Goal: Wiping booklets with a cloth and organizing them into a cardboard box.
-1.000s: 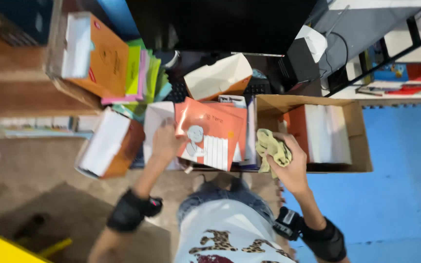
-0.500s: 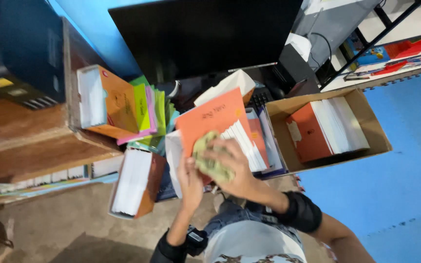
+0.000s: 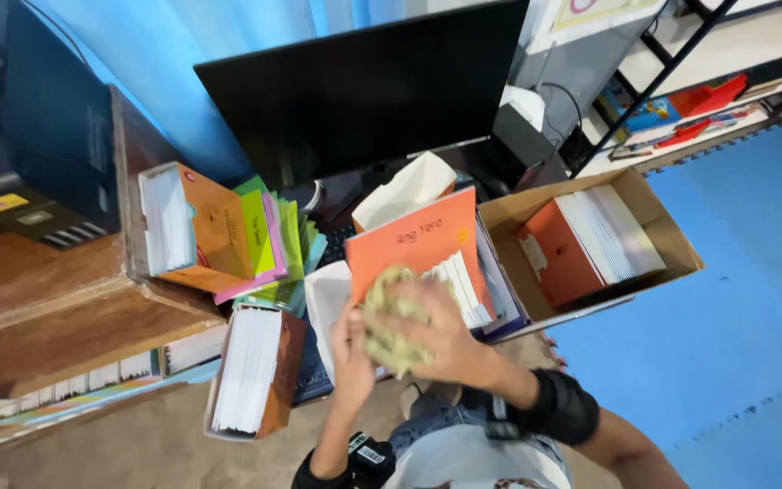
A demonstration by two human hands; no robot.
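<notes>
Since half a second ago our right hand (image 3: 441,340) has closed more over the crumpled greenish wad (image 3: 389,328), left hand (image 3: 351,351) pressing beside it — above the orange booklet (image 3: 414,243) (fingers curled tight). We judge it could slip — grip looks loose-edged.

Brightness: I see an evenly lit, fairly bright indoor scene.
Light source: cannot tell; it seems diffuse, from above.
Shadows: soft and faint, darkest just beneath the black monitor (image 3: 364,91).
Glare: none on the monitor; white paper to its right looks washed out.
Blur: slight motion smear on both hands below the monitor.
Edges: lines far from the monitor bend outward.
</notes>
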